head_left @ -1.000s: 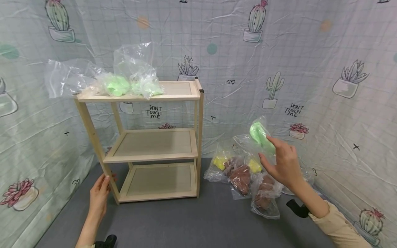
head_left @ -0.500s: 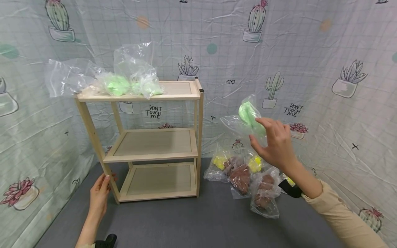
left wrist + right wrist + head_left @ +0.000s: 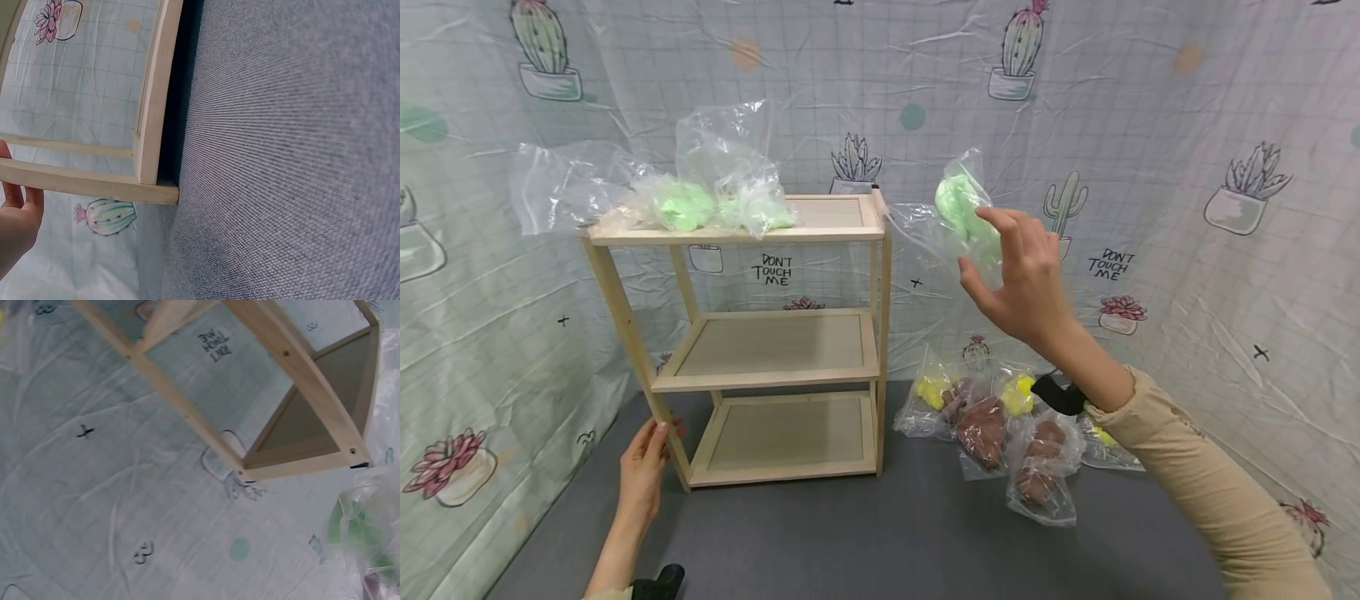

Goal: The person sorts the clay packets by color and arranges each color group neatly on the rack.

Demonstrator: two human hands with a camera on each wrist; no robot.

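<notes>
My left hand (image 3: 642,471) holds the lower front left post of a three-tier wooden shelf (image 3: 767,383). In the left wrist view, fingers (image 3: 32,199) wrap behind that post. Up in the air right of the shelf's top, my right hand (image 3: 1026,279) grips a clear zip bag (image 3: 961,208) with a pale green, soft-looking lump inside. The bag's loose plastic end points left, overlapping the shelf's top right corner in the head view. On the top tier sit several clear bags (image 3: 745,196), with green lumps (image 3: 683,207) showing through.
Clear bags with brown lumps (image 3: 981,433) and yellow pieces (image 3: 1018,393) lie on the dark grey table (image 3: 850,542), right of the shelf. A cactus-print cloth (image 3: 940,108) hangs behind and at both sides. The middle tier (image 3: 775,346) and bottom tier (image 3: 793,437) show bare panels.
My right hand has risen and moved left with the bag of green stuff, from over the pile on the right to near top-tier height. My left hand stays on the post.
</notes>
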